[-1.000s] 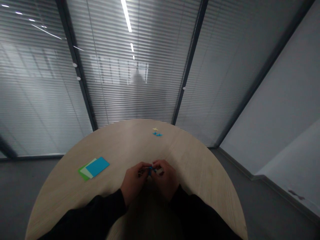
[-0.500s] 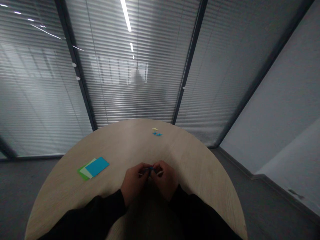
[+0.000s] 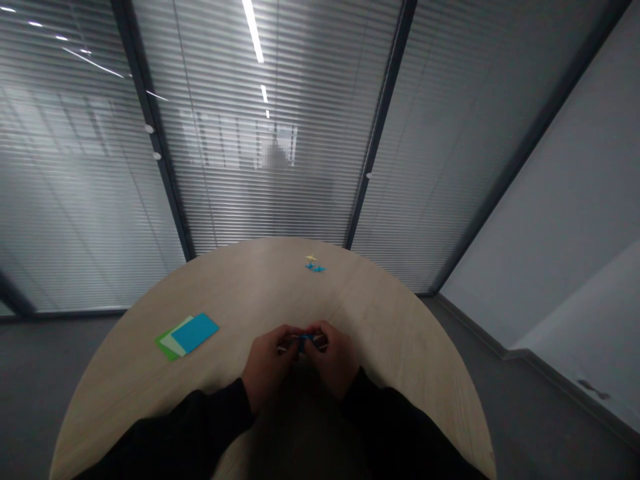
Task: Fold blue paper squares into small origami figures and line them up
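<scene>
Both hands met above the near edge of the round tabletop [image 3: 400, 333], the left hand [image 3: 267, 367] and right hand [image 3: 334, 363] pinching a small folded piece of blue paper [image 3: 303, 341] between their fingertips. A stack of blue, pale and green sheets [image 3: 187, 335] lay toward the left edge, while tiny yellow and blue paper figures [image 3: 313, 264] sat near the far edge.
</scene>
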A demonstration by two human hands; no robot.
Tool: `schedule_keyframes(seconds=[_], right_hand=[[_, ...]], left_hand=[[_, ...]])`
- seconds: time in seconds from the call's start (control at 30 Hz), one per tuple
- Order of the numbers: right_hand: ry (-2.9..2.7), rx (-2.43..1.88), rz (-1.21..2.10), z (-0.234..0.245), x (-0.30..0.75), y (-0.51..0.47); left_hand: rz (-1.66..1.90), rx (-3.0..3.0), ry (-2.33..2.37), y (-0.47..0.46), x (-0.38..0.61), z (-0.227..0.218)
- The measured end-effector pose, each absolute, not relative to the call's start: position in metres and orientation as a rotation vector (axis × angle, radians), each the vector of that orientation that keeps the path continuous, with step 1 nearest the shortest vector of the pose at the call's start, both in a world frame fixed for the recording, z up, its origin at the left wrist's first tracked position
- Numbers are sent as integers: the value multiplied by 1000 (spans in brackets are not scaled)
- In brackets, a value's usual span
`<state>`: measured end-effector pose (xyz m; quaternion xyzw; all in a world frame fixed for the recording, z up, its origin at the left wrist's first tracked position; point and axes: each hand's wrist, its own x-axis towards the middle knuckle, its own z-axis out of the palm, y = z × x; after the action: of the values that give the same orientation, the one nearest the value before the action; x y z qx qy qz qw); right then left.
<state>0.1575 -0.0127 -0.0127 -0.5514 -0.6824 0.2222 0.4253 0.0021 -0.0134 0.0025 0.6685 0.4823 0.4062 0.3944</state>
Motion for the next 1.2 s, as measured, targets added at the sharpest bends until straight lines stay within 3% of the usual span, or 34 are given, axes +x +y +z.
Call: schedule_keyframes(seconds=[0.6, 0.87, 1.2], right_hand=[[-1624, -1248, 888, -16, 167, -8], [-1798, -1153, 400, -7, 170, -13], [-1882, -1373, 391, -13, 161, -14]], left_hand=[[988, 1366, 972, -1, -7, -8], [1029, 1330, 1023, -3, -6, -2], [1086, 1638, 1184, -12, 0, 1]])
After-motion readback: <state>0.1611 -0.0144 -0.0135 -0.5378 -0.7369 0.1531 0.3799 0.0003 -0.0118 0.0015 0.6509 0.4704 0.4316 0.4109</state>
